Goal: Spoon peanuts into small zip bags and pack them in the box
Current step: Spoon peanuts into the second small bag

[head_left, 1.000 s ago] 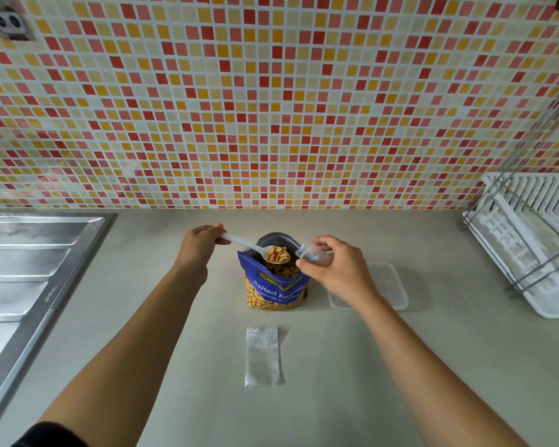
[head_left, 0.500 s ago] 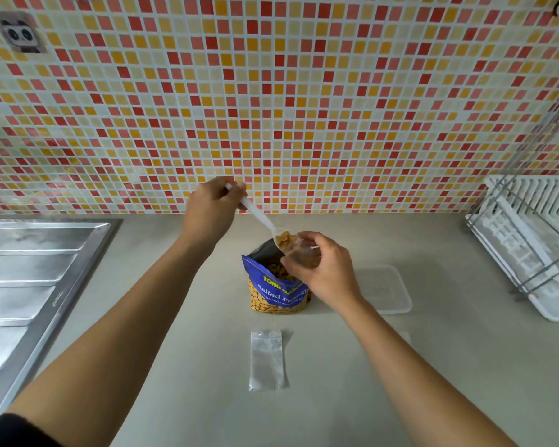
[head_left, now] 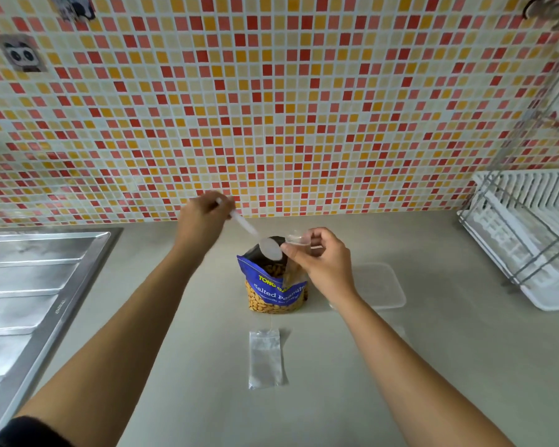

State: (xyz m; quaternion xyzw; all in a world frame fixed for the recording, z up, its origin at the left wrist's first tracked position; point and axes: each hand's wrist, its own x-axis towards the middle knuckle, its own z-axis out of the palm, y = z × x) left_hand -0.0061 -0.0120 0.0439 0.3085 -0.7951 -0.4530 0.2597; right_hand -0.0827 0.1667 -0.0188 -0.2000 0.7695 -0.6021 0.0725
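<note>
Where the spoon [head_left: 249, 229] is meeting the zip bag [head_left: 297, 239]: right above the open mouth of the pouch [head_left: 275, 290], with the spoon's bowl lying against the bag's rim, or so close I cannot tell them apart.
Left hand [head_left: 200, 221]: fingers are curling tight round the top end of the spoon's handle. The hand is hanging in front of the tiles [head_left: 271, 108], and the handle is slanting down to the right.
Right hand [head_left: 323, 266]: thumb and forefinger are pinching the zip bag's rim, and the other fingers are curling loosely behind it. The bag's body is hanging down in front of the pouch.
Spoon bowl: showing a pale white face; I cannot tell whether any nuts are sitting in it.
Peanuts [head_left: 273, 269]: showing brown inside the pouch's mouth.
Pouch: standing upright on the counter [head_left: 433, 366], between the two hands.
Spare zip bag [head_left: 266, 358]: lying flat on the counter, nearer the person than the pouch.
Box [head_left: 381, 285]: clear, sitting just right of the pouch, partly behind the right wrist.
Sink [head_left: 29, 285]: lying at the left edge.
Rack [head_left: 523, 227]: standing at the far right.
</note>
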